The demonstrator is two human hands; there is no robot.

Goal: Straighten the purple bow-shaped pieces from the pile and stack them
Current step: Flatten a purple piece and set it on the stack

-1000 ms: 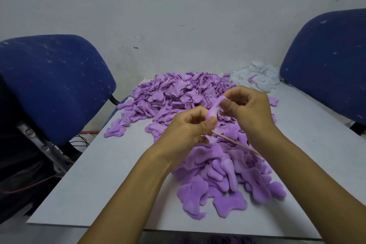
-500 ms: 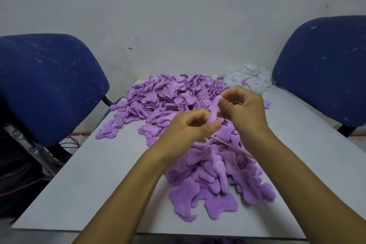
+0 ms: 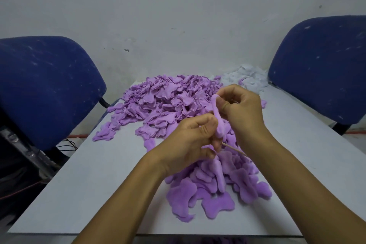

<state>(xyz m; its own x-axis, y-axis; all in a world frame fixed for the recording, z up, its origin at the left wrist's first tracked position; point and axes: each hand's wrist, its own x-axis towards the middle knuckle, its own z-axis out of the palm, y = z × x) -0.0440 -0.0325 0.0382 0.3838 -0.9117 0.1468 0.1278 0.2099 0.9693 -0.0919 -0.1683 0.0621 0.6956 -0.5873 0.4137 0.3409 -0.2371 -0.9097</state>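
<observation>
Head view: I see the left hand pinching the lower end of one purple piece, a thin stick jutting from beside its fingers; who holds the stick I cannot tell. The right hand pinches the upper end. The piece hangs upright above the pile on the table. I judge an even pull along its length, without twisting, would flatten it best.

We saw the left hand and right hand pinching one purple piece stretched between them above the purple pile, a thin stick poking out below.
</observation>
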